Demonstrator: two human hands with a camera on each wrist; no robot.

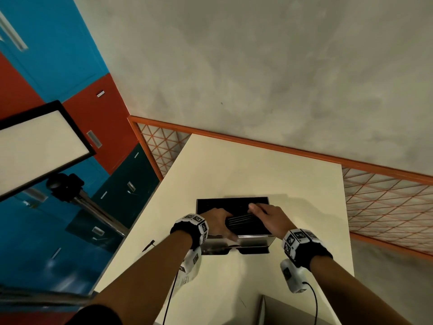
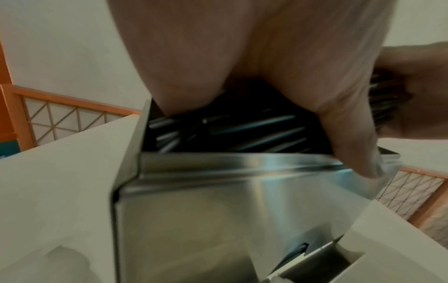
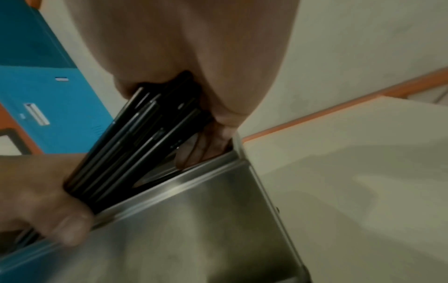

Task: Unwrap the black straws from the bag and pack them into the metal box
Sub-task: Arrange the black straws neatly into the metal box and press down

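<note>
An open metal box [image 1: 255,240] stands on the cream table [image 1: 257,165], with loose black straws [image 2: 218,130] lying inside it. Over its opening I hold a bundle of black straws [image 1: 241,220] level between both hands. My left hand [image 1: 220,221] grips the bundle's left end, its thumb [image 3: 70,227] over the box's near rim. My right hand [image 1: 262,212] curls round the right end of the bundle [image 3: 135,145], with fingers dipping inside the box's right wall. The steel front wall [image 2: 218,210] fills the lower part of both wrist views.
A dark flap [image 1: 253,249] lies flat in front of the box. An orange mesh railing [image 1: 386,207] runs behind and right of the table. Blue and red lockers [image 1: 46,66] and a light panel on a tripod [image 1: 39,146] stand left. A grey object [image 1: 281,310] sits at the near edge.
</note>
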